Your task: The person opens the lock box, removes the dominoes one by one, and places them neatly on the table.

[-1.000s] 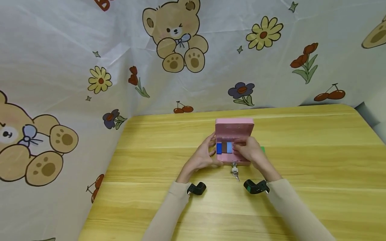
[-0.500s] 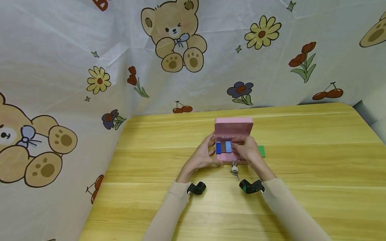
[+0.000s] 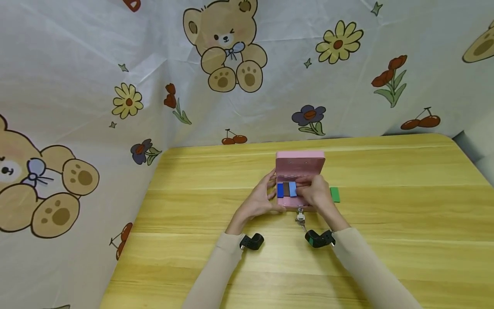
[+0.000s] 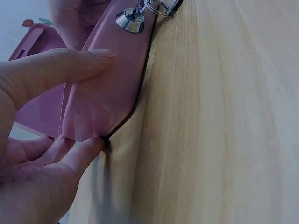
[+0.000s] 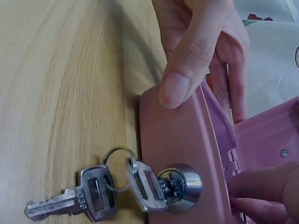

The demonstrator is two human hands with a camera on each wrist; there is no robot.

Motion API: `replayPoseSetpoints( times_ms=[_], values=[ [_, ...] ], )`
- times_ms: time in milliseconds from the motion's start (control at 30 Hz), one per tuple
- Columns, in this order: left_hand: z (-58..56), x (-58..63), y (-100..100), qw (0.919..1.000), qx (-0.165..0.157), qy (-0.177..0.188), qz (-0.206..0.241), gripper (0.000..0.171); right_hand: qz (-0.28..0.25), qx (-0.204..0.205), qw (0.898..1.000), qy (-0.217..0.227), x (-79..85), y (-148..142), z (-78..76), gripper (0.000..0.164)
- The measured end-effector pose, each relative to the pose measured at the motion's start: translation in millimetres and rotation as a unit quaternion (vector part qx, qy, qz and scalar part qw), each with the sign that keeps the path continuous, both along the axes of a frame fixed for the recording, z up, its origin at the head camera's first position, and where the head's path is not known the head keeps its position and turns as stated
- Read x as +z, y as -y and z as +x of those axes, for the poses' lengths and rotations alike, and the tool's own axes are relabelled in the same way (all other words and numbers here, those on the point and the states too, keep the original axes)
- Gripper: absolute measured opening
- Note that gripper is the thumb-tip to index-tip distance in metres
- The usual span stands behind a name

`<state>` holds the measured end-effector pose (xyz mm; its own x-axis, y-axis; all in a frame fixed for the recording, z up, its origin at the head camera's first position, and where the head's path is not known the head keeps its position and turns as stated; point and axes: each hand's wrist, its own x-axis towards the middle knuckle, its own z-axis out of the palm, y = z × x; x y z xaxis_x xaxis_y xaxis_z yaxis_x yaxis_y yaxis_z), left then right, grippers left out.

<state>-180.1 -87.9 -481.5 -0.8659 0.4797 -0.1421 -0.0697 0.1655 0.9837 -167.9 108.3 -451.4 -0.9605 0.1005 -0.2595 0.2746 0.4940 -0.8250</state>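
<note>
— Talk me through it, with the box (image 3: 290,202) as the dial!
— Right, it's on the table (image 3: 193,223), lid (image 3: 300,165) standing up at 12 o'clock.
— Left side?
— My left hand (image 3: 260,199) is clamped on the box from 9 round to 7, thumb laid on the front face, fingers at the side wall.
— And the right?
— In from 3 o'clock! My right hand (image 3: 317,192) is inside, fingertips at the near-3 edge of the light blue block (image 3: 293,189). Pinching it or only touching? I can't tell.
— What's in there?
— Dark blue block (image 3: 280,190) at 9, by the wall; brown block (image 3: 286,189) next; light blue nearest the middle, a touch askew.
— Six o'clock?
— The lock (image 5: 189,184), one of the keys (image 5: 70,203) in it, the other on the ring.
— Anything outside?
— Green block (image 3: 334,195) on the table at 3, just beyond my right hand!
</note>
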Motion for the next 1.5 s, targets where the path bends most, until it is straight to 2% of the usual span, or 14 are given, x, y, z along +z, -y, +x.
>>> replayPoseSetpoints(
  times_ms=[333,567,700,833,933,1067,1267,1500],
  values=[
    [1.6,1.5,-1.0,0.9999,0.004,0.009,-0.011,0.128,0.002,-0.004,1.0,0.003,-0.5,2.4,-1.9,0.025],
    [2.9,2.3,-2.5,0.9998,0.008,0.008,-0.019,0.129,-0.021,-0.004,1.0,-0.006,-0.6,0.4,-1.5,0.024],
    [3.6,2.6,-3.4,0.9997,0.007,0.009,-0.02,0.129,-0.06,-0.001,0.998,-0.005,1.9,-4.4,0.4,0.027],
    [3.6,2.5,-3.3,0.9997,0.008,0.009,-0.02,0.129,-0.123,0.007,0.992,0.002,10.9,-13.0,5.6,0.034],
    [3.7,2.4,-2.6,0.9998,0.006,0.005,-0.02,0.128,-0.17,0.016,0.985,-0.005,21.1,-23.5,12.3,0.039],
    [3.9,2.0,-2.1,0.9996,0.004,0.002,-0.027,0.129,-0.202,0.021,0.979,-0.025,31.3,-45.6,21.9,0.044],
    [3.3,1.0,-0.7,0.9996,0.005,0.001,-0.028,0.13,-0.188,0.017,0.981,-0.034,26.5,-92.5,30.2,0.051],
    [2.6,0.9,-1.6,0.9997,-0.001,-0.004,-0.022,0.129,-0.138,0.004,0.99,-0.005,9.3,-138.5,31.9,0.051]
  ],
)
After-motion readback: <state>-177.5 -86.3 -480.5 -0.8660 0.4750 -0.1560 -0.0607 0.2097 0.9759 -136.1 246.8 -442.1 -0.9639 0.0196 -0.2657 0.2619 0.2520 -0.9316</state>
